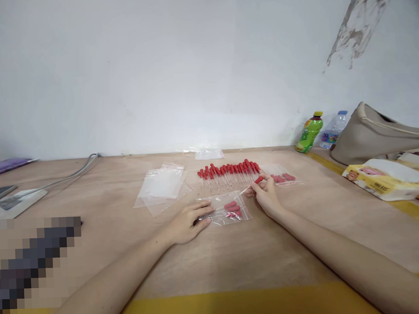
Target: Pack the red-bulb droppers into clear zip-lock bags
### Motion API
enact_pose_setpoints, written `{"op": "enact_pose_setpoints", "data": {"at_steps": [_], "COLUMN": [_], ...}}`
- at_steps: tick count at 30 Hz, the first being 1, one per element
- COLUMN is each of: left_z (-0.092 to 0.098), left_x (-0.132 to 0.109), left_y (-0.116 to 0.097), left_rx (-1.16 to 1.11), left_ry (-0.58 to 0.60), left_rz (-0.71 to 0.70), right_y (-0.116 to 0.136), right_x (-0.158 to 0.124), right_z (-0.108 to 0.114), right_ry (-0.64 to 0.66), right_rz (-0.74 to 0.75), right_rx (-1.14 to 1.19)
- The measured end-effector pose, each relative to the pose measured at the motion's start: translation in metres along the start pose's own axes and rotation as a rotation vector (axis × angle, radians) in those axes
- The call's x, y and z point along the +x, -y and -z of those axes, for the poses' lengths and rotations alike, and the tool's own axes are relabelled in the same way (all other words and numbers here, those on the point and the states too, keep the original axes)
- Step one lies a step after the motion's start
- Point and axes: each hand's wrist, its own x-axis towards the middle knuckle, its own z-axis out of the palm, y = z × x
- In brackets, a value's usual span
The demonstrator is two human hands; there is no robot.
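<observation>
My left hand (189, 222) lies over the left end of a clear zip bag (216, 218), its fingers stretched out on the plastic and the thumb apart. Inside that bag are several droppers with red bulbs (233, 209). Between the fingers of my right hand (266, 196) is a single red-bulbed dropper (259, 179), its thin clear stem pointing down-left toward the bag's right end. Just beyond both hands, a row of red-bulbed droppers (227, 170) lies side by side, stems toward me. Another clear bag (275, 170) holding red-bulbed droppers sits behind my right hand.
Flat clear bags (162, 184) are piled left of the row, and another bag (209, 154) lies by the wall. At right stand a green bottle (309, 133), a clear bottle (335, 129), a beige handbag (366, 133) and a yellow tissue pack (378, 183). A grey cable (71, 175) lies left.
</observation>
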Motion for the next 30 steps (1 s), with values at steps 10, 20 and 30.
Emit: {"op": "enact_pose_setpoints", "data": {"at_steps": [10,20,30], "left_z": [0.000,0.000,0.000], "left_x": [0.000,0.000,0.000], "left_y": [-0.001,-0.001,-0.004], "left_rx": [0.004,0.016,0.016], "left_ry": [-0.018,-0.007,-0.041], "left_rz": [-0.008,-0.003,0.016], "right_y": [0.002,0.006,0.012], "right_x": [-0.001,-0.008,-0.006], "right_z": [0.003,0.001,0.009], "right_ry": [0.007,0.061,0.417], "right_rz": [0.012,-0.055,-0.229], "right_rx": [0.039,0.013,-0.171]}}
